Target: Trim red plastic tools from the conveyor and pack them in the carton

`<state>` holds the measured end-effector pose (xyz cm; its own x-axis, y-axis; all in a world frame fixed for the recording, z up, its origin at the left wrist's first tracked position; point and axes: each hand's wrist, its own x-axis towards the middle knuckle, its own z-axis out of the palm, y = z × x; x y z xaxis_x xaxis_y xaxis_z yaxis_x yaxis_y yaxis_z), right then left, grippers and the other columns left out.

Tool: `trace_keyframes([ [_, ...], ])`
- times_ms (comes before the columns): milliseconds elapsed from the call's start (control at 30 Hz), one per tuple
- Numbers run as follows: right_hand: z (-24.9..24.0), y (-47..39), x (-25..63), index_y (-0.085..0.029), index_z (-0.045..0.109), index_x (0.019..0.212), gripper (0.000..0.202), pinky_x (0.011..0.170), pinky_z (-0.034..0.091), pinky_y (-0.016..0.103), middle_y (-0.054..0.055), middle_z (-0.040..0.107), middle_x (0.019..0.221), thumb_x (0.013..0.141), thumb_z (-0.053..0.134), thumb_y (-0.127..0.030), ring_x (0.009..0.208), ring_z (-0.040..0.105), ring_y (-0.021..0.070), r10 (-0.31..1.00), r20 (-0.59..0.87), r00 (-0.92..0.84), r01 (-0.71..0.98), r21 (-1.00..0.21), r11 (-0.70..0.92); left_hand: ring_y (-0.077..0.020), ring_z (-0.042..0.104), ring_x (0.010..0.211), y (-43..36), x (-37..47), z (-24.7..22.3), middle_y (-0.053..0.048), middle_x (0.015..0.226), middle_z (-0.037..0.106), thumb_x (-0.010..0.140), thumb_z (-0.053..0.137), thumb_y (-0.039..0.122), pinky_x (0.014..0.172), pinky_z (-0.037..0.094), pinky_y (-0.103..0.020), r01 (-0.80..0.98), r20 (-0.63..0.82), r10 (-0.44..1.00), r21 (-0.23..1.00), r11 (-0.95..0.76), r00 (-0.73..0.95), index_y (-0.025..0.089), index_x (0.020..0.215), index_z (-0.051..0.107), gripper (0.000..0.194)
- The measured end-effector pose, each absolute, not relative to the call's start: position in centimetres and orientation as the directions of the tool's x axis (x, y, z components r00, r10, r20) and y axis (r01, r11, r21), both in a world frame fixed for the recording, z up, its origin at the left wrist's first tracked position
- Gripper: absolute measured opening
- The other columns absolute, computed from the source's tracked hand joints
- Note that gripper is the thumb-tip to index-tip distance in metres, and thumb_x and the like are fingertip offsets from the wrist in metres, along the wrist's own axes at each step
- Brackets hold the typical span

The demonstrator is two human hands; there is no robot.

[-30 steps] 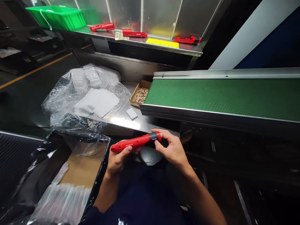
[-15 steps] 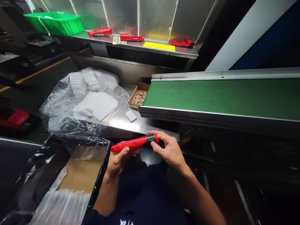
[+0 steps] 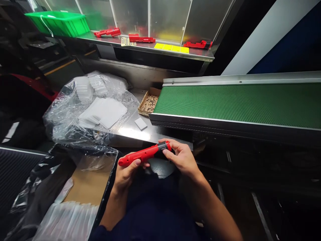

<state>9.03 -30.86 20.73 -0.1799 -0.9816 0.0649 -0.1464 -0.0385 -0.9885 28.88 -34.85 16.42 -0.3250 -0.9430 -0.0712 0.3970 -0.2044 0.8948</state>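
Note:
A long red plastic housing (image 3: 141,156) with a dark grey section near its right end is held between both hands, in front of my body. Around its left, rounded end my left hand (image 3: 128,170) is closed, thumb lying on the near side. The fingers and thumb of my right hand (image 3: 182,157) pinch the grey section and red collar at the other end. The housing slants slightly, its right end farther from me. What kind of device it belongs to I cannot make out.
Ahead, a green conveyor belt (image 3: 225,103) runs rightward beside a cardboard tray (image 3: 148,112) of tiny dark parts. White foam sheets (image 3: 110,112) lie in clear plastic. A lined box (image 3: 87,187) holds wrapped items. Red parts (image 3: 141,38) and a green bin (image 3: 60,23) occupy the shelf.
Both hands keep their hold on the red housing, whose right end looks slightly turned. At the far left, a dark and red shape has shifted.

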Motion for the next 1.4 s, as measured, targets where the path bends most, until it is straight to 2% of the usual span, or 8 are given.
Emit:
trace_keyframes([
  [167,20.8,-31.3,8.7,-0.020,0.068,0.070,0.012,0.100,0.045,0.040,0.005,0.072,0.106,0.073,0.063,-0.030,0.103,0.065,0.0250,-0.993,-0.012,-0.115,-0.052,-0.999,0.018,-0.0228,0.068,0.058,-34.6,29.1,16.4,-0.009,0.068,0.072,0.069,0.086,0.036,0.057,0.059,-0.029,0.363,-0.072,-0.945,0.912,-0.192,-0.319,0.012,0.084,0.076,0.030],
  [300,20.1,-31.7,8.9,-0.019,0.072,0.081,0.021,0.088,0.050,0.038,0.005,0.073,0.095,0.070,0.062,-0.034,0.092,0.067,0.0241,-0.990,-0.088,-0.107,0.011,-0.996,0.088,-0.0233,0.070,0.061,-34.2,28.9,16.7,-0.008,0.072,0.073,0.070,0.085,0.037,0.057,0.059,-0.028,0.327,-0.054,-0.960,0.934,-0.146,-0.274,0.014,0.081,0.075,0.027],
  [467,19.2,-31.7,9.9,-0.020,0.071,0.078,0.019,0.095,0.047,0.044,0.008,0.075,0.100,0.070,0.058,-0.031,0.101,0.066,0.0279,-0.933,0.007,-0.361,-0.236,-0.968,0.084,-0.0252,0.072,0.067,-34.0,28.6,16.7,-0.008,0.073,0.074,0.071,0.084,0.036,0.065,0.061,-0.030,0.226,-0.027,-0.978,0.971,-0.075,-0.207,0.014,0.082,0.076,0.026],
  [733,20.4,-30.1,9.3,-0.022,0.062,0.095,0.025,0.101,0.046,0.043,0.009,0.068,0.121,0.075,0.070,-0.035,0.111,0.064,0.0248,-0.934,0.140,-0.328,-0.219,-0.973,-0.069,-0.0210,0.068,0.051,-35.3,28.6,17.1,-0.004,0.059,0.070,0.048,0.096,0.038,0.046,0.056,-0.022,0.555,-0.220,-0.965,0.790,-0.261,-0.140,0.014,0.067,0.071,0.040],
  [867,20.6,-29.7,9.1,-0.022,0.065,0.072,0.019,0.099,0.046,0.044,0.006,0.075,0.099,0.081,0.071,-0.037,0.097,0.068,0.0242,-0.898,0.191,-0.396,-0.215,-0.970,-0.111,-0.0190,0.067,0.049,-35.5,28.9,17.1,-0.002,0.060,0.070,0.042,0.098,0.034,0.043,0.055,-0.019,0.622,-0.295,-0.944,0.715,-0.320,-0.146,0.015,0.066,0.069,0.043],
  [967,20.5,-29.5,9.2,-0.024,0.071,0.074,0.018,0.099,0.047,0.044,0.003,0.075,0.085,0.086,0.066,-0.036,0.087,0.069,0.0221,-0.876,0.235,-0.421,-0.242,-0.960,-0.141,-0.0189,0.067,0.048,-35.4,28.9,17.1,-0.001,0.060,0.070,0.041,0.099,0.032,0.042,0.055,-0.019,0.634,-0.335,-0.930,0.689,-0.351,-0.152,0.015,0.066,0.068,0.043],
  [1167,19.7,-28.9,8.8,-0.025,0.071,0.098,0.017,0.103,0.045,0.040,0.007,0.066,0.124,0.083,0.071,-0.033,0.118,0.060,0.0248,-0.899,0.272,-0.343,-0.249,-0.949,-0.193,-0.0181,0.065,0.046,-35.2,27.8,17.3,-0.002,0.060,0.070,0.034,0.100,0.032,0.039,0.053,-0.019,0.599,-0.422,-0.894,0.680,-0.422,-0.151,0.014,0.065,0.068,0.048],
  [1400,19.6,-29.8,6.6,-0.022,0.068,0.095,0.020,0.100,0.047,0.040,0.010,0.063,0.128,0.077,0.072,-0.029,0.114,0.062,0.0248,-0.941,0.236,-0.243,-0.252,-0.952,-0.174,-0.0189,0.066,0.050,-34.8,26.3,17.1,-0.004,0.058,0.069,0.050,0.096,0.039,0.044,0.054,-0.021,0.481,-0.346,-0.923,0.788,-0.384,-0.171,0.013,0.072,0.071,0.042],
])
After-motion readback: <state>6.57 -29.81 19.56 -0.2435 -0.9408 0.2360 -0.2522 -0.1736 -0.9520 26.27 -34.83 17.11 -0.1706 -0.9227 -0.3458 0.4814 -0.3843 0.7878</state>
